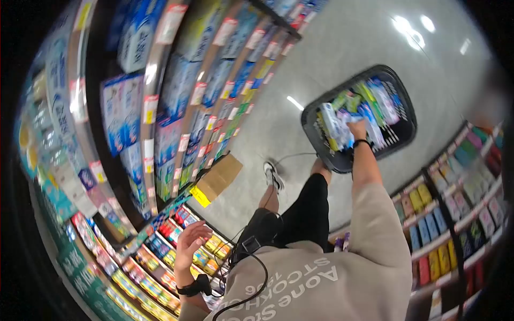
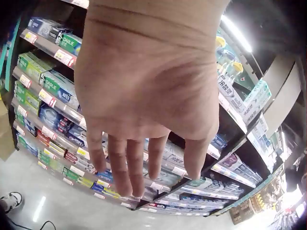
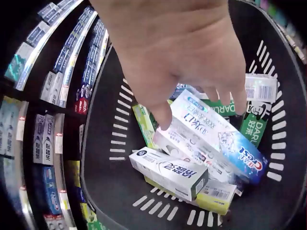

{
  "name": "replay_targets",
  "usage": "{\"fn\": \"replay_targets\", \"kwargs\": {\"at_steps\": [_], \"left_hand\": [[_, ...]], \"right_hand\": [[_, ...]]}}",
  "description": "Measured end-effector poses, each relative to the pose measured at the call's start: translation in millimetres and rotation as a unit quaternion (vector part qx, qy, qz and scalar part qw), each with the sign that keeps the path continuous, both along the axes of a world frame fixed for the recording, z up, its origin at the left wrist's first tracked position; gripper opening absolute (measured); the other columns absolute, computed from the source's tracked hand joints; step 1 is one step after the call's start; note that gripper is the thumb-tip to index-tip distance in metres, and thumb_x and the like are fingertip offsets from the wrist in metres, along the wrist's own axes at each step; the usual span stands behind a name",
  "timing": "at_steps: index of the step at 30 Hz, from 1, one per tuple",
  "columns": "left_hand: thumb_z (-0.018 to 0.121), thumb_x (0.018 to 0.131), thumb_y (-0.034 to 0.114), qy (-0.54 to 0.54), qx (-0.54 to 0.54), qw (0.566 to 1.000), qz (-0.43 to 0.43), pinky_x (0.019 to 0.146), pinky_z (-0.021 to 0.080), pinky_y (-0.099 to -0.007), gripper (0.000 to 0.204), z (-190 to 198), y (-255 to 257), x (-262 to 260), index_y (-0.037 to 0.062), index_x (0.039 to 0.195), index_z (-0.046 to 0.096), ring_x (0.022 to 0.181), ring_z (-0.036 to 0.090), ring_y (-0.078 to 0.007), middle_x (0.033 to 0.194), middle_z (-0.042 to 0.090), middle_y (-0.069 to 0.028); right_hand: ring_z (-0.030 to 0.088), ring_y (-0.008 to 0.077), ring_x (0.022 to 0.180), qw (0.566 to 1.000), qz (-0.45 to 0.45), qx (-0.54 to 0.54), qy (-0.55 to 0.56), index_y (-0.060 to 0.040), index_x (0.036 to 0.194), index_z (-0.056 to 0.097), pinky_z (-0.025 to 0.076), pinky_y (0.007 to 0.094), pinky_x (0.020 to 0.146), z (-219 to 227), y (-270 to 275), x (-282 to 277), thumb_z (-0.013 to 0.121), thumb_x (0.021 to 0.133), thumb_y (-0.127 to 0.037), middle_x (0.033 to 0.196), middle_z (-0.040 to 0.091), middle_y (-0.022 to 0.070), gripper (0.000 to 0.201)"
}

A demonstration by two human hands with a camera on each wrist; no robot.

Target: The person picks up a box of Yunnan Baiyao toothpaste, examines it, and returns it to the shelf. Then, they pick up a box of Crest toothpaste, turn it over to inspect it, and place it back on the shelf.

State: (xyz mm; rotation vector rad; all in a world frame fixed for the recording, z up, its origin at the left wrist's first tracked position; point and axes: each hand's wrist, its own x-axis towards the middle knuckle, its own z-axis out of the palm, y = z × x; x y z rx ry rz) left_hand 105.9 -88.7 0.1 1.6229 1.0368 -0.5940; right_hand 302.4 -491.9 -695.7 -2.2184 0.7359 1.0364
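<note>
My right hand (image 1: 357, 130) reaches down into a black shopping basket (image 3: 110, 184). In the right wrist view its thumb and fingers grip the upper end of a blue and white Crest toothpaste box (image 3: 216, 134). Under and around that box lie other toothpaste boxes: a white one (image 3: 168, 171) in front, a yellow-edged one (image 3: 216, 197) beneath it, and a green Darlie box (image 3: 255, 125) at the right. Away from the basket, my left hand (image 1: 193, 242) hangs with loose fingers and holds nothing; its palm (image 2: 148, 86) fills the left wrist view before shelves of toothpaste.
Tall shelves (image 1: 206, 80) of boxed goods run along the left, and lower shelves (image 1: 439, 214) with packets stand at the right. A brown carton (image 1: 217, 179) sits on the grey floor (image 1: 267, 128) by the left shelf. A thin cable (image 1: 297, 155) crosses near my foot.
</note>
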Motion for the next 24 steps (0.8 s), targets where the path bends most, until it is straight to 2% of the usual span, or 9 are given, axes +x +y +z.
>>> {"fn": "replay_targets", "kwargs": {"at_steps": [2,5,7,9,12,15,18,21,24], "left_hand": [[0.074,0.093,0.025,-0.006,-0.010,1.000,-0.003,0.098,0.050,-0.0362,0.060,-4,-1,-10,-0.0021,0.142,0.054,0.107,0.066,-0.0223,0.119,0.069,-0.0144],[0.071,0.094,0.017,0.010,-0.003,1.000,0.011,0.098,0.051,-0.0360,0.054,-17,-7,-39,-0.0017,0.142,0.054,0.107,0.066,-0.0221,0.119,0.069,-0.0148],[0.069,0.095,0.012,0.029,0.002,1.000,0.004,0.097,0.051,-0.0357,0.050,-24,-6,-61,0.0005,0.142,0.055,0.107,0.067,-0.0212,0.120,0.070,-0.0132],[0.069,0.095,0.011,0.045,0.002,0.999,-0.010,0.098,0.051,-0.0360,0.049,-29,-6,-75,0.0016,0.141,0.056,0.107,0.067,-0.0209,0.119,0.071,-0.0120],[0.069,0.095,0.010,0.025,-0.005,1.000,-0.005,0.098,0.050,-0.0361,0.047,-36,-5,-115,0.0020,0.140,0.058,0.106,0.066,-0.0201,0.118,0.071,-0.0109],[0.069,0.097,0.011,-0.039,0.001,0.999,-0.016,0.098,0.050,-0.0355,0.044,-38,-3,-156,0.0026,0.139,0.059,0.105,0.067,-0.0190,0.116,0.072,-0.0099],[0.068,0.098,0.011,-0.119,0.010,0.993,-0.014,0.097,0.051,-0.0351,0.041,-41,4,-219,0.0033,0.137,0.060,0.103,0.068,-0.0186,0.113,0.072,-0.0087],[0.069,0.098,0.012,-0.195,0.018,0.981,0.015,0.096,0.051,-0.0349,0.040,-50,9,-299,0.0034,0.136,0.060,0.102,0.067,-0.0181,0.111,0.072,-0.0086],[0.069,0.098,0.015,-0.254,0.065,0.963,0.062,0.095,0.051,-0.0343,0.040,-72,9,-401,0.0024,0.134,0.061,0.100,0.067,-0.0175,0.109,0.073,-0.0082]], "right_hand": [[0.057,0.0467,0.127,0.996,-0.042,-0.016,-0.081,0.0087,0.148,0.038,0.047,0.0498,0.108,25,14,2,0.084,0.074,-0.037,0.138,0.057,0.0344,0.099],[0.057,0.0503,0.123,0.981,-0.047,-0.051,-0.182,0.0095,0.138,0.044,0.048,0.0497,0.104,17,19,3,0.085,0.072,-0.026,0.133,0.059,0.0352,0.086],[0.062,0.0514,0.110,0.982,-0.033,-0.089,-0.164,0.0030,0.138,0.050,0.051,0.0556,0.094,47,28,8,0.082,0.075,-0.027,0.127,0.061,0.0322,0.077],[0.063,0.0509,0.109,0.982,0.014,-0.079,-0.170,-0.0023,0.138,0.052,0.052,0.0557,0.094,85,33,5,0.082,0.075,-0.028,0.124,0.060,0.0303,0.074],[0.062,0.0460,0.115,0.971,0.073,-0.084,-0.212,-0.0077,0.137,0.055,0.053,0.0534,0.095,99,25,-22,0.079,0.077,-0.026,0.128,0.058,0.0271,0.067],[0.062,0.0462,0.115,0.963,0.041,-0.091,-0.252,-0.0082,0.138,0.056,0.053,0.0523,0.096,155,27,-50,0.081,0.074,-0.027,0.129,0.057,0.0261,0.071],[0.061,0.0458,0.116,0.963,-0.008,-0.102,-0.247,-0.0091,0.140,0.054,0.053,0.0516,0.097,197,17,-82,0.083,0.072,-0.029,0.131,0.056,0.0252,0.077],[0.063,0.0437,0.115,0.942,-0.059,-0.100,-0.316,-0.0099,0.140,0.055,0.051,0.0504,0.099,232,2,-125,0.085,0.069,-0.034,0.132,0.058,0.0227,0.080],[0.066,0.0356,0.113,0.917,-0.091,-0.054,-0.385,-0.0027,0.135,0.057,0.054,0.0458,0.095,272,8,-178,0.087,0.070,-0.029,0.114,0.068,0.0214,0.076]]}}
